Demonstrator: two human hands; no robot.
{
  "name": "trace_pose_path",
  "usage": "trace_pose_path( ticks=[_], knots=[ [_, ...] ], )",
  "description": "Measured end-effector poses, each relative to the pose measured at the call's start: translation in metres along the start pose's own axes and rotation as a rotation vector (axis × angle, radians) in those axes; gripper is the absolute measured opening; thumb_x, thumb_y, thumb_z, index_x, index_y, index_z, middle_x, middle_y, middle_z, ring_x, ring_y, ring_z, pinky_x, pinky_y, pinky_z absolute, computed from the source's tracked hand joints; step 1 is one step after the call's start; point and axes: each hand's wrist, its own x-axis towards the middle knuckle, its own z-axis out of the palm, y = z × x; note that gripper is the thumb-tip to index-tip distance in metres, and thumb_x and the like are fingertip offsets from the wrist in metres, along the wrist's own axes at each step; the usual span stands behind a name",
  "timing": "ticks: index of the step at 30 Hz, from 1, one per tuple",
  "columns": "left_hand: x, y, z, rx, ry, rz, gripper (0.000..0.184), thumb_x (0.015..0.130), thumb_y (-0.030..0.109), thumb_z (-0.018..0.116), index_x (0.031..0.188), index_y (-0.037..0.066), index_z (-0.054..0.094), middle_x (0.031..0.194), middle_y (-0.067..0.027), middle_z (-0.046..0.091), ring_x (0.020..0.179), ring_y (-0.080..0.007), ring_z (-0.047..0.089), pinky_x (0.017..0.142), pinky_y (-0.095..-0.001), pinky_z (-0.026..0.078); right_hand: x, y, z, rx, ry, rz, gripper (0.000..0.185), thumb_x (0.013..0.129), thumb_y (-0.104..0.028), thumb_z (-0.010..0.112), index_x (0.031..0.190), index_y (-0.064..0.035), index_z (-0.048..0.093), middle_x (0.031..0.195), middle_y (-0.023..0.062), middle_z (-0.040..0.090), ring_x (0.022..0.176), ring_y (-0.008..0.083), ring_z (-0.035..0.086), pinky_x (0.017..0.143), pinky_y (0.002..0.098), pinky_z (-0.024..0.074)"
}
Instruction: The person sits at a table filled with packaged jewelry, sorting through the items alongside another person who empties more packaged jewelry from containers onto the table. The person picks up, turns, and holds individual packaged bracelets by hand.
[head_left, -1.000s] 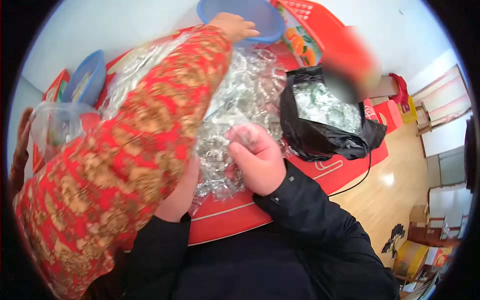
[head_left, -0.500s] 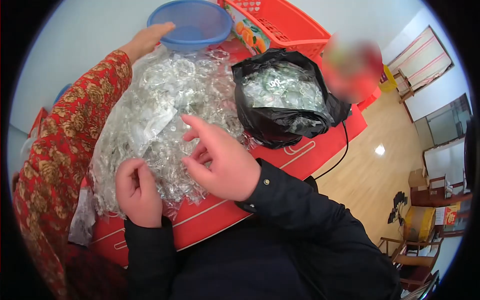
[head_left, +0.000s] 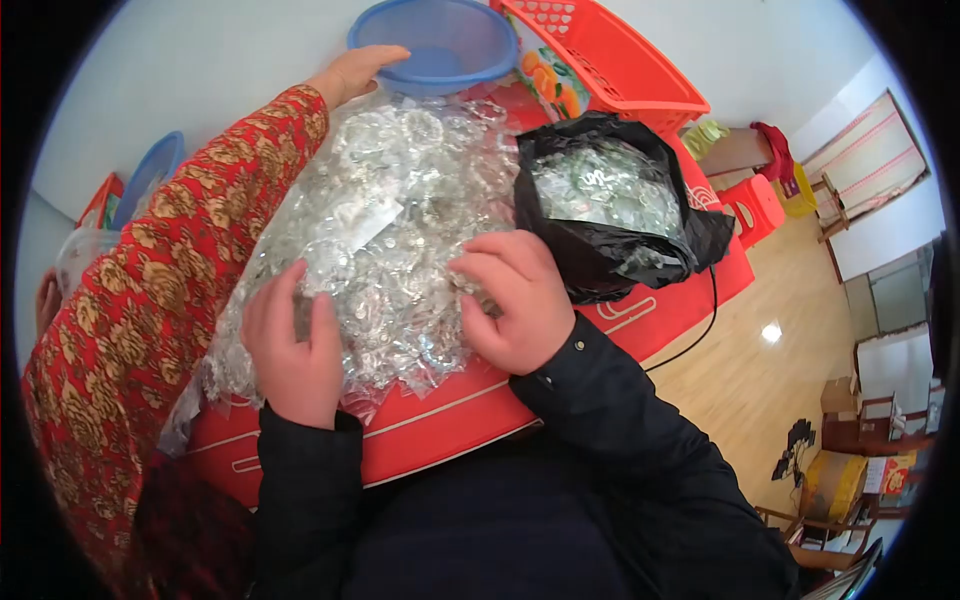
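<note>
A broad heap of small clear plastic packets [head_left: 400, 240], with shiny bits inside, covers much of the red table. At the heap's near left edge is my left hand [head_left: 295, 350], its thumb and fingers apart with nothing between them. My right hand [head_left: 520, 305] rests at the right side of the heap, fingers loosely bent and apart, holding nothing I can see. A white slip [head_left: 376, 227] lies on the packets. Just beyond my right hand stands an open black plastic bag [head_left: 560, 250] filled with similar packets.
Another person's hand [head_left: 355, 75], in a red flowered sleeve [head_left: 190, 240], reaches to a blue basin [head_left: 435, 45] at the back. A red plastic basket [head_left: 640, 75] stands beside it. The red table [head_left: 440, 415] ends near my body. A black cable [head_left: 700, 335] hangs at the right.
My left hand has gone from curled to spread. My right hand has shifted right and lowered onto the heap. The view has turned, moving the basin, basket and bag rightward.
</note>
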Motion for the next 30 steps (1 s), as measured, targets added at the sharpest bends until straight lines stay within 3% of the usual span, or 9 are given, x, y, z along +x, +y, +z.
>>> trace_pose_path(
  ticks=[2, 5, 12, 15, 21, 24, 27, 30],
  knots=[
    [0.004, 0.003, -0.002, 0.082, -0.033, 0.013, 0.046, 0.090, 0.009, 0.069, 0.135, 0.002, 0.061, 0.133, -0.0196, 0.062, 0.128, -0.0374, 0.054, 0.111, -0.0459, 0.040, 0.000, 0.000, 0.003, -0.040, -0.031, 0.044, 0.042, 0.077, -0.011, 0.072, 0.118, -0.0062, 0.067, 0.124, 0.0141, 0.061, 0.116, 0.0371, 0.057, 0.098, 0.0473, 0.0459],
    [0.005, 0.007, -0.001, 0.101, -0.008, 0.056, 0.050, 0.089, 0.010, 0.070, 0.137, 0.003, 0.059, 0.132, -0.0200, 0.062, 0.128, -0.0381, 0.054, 0.112, -0.0467, 0.039, 0.004, -0.010, -0.003, -0.066, -0.177, 0.152, 0.052, 0.080, -0.017, 0.072, 0.131, -0.0068, 0.062, 0.138, 0.0142, 0.057, 0.130, 0.0368, 0.052, 0.105, 0.0494, 0.0411],
    [0.003, 0.007, 0.010, -0.147, -0.102, -0.127, 0.053, 0.094, 0.013, 0.066, 0.145, 0.004, 0.053, 0.144, -0.0232, 0.057, 0.142, -0.0380, 0.046, 0.118, -0.0445, 0.035, 0.002, -0.003, 0.006, -0.093, -0.200, 0.125, 0.052, 0.082, -0.015, 0.071, 0.132, -0.0055, 0.061, 0.140, 0.0146, 0.058, 0.131, 0.0353, 0.053, 0.105, 0.0481, 0.0419],
    [0.012, -0.001, 0.008, 0.075, -0.170, 0.090, 0.051, 0.094, 0.014, 0.065, 0.144, 0.008, 0.055, 0.148, -0.0196, 0.055, 0.143, -0.0327, 0.045, 0.119, -0.0434, 0.035, 0.001, -0.001, 0.009, -0.105, -0.177, 0.112, 0.050, 0.082, -0.012, 0.070, 0.131, -0.0046, 0.061, 0.138, 0.0157, 0.060, 0.129, 0.0364, 0.055, 0.104, 0.0468, 0.0437],
    [0.144, -0.016, 0.005, 0.704, -0.724, 0.831, 0.031, 0.088, 0.021, 0.063, 0.117, 0.020, 0.072, 0.151, -0.0027, 0.055, 0.139, -0.0274, 0.048, 0.114, -0.0426, 0.041, 0.001, 0.000, 0.011, -0.113, -0.178, 0.150, 0.050, 0.082, -0.010, 0.070, 0.131, -0.0033, 0.062, 0.138, 0.0172, 0.060, 0.131, 0.0382, 0.055, 0.109, 0.0474, 0.0430],
    [0.135, -0.007, 0.001, 0.683, -0.516, 0.925, 0.026, 0.088, 0.021, 0.064, 0.112, 0.021, 0.074, 0.143, -0.0020, 0.059, 0.133, -0.0286, 0.055, 0.101, -0.0424, 0.052, 0.001, -0.001, 0.011, -0.126, -0.182, 0.154, 0.050, 0.082, -0.010, 0.070, 0.131, -0.0032, 0.062, 0.139, 0.0171, 0.060, 0.132, 0.0387, 0.054, 0.110, 0.0476, 0.0426],
    [0.128, 0.006, -0.006, 0.680, -0.273, 0.970, 0.020, 0.088, 0.022, 0.064, 0.101, 0.019, 0.078, 0.127, -0.0050, 0.069, 0.125, -0.0299, 0.061, 0.096, -0.0412, 0.054, 0.001, -0.001, 0.012, -0.142, -0.192, 0.151, 0.050, 0.082, -0.010, 0.070, 0.131, -0.0035, 0.062, 0.139, 0.0168, 0.060, 0.133, 0.0388, 0.054, 0.110, 0.0476, 0.0426],
    [0.122, 0.017, 0.009, 0.629, -0.257, 0.923, 0.016, 0.089, 0.020, 0.067, 0.100, 0.018, 0.078, 0.119, -0.0007, 0.069, 0.116, -0.0231, 0.062, 0.089, -0.0373, 0.054, 0.000, -0.002, 0.012, -0.147, -0.193, 0.155, 0.050, 0.082, -0.010, 0.070, 0.131, -0.0037, 0.062, 0.139, 0.0167, 0.060, 0.133, 0.0390, 0.053, 0.111, 0.0474, 0.0426]
  ],
)
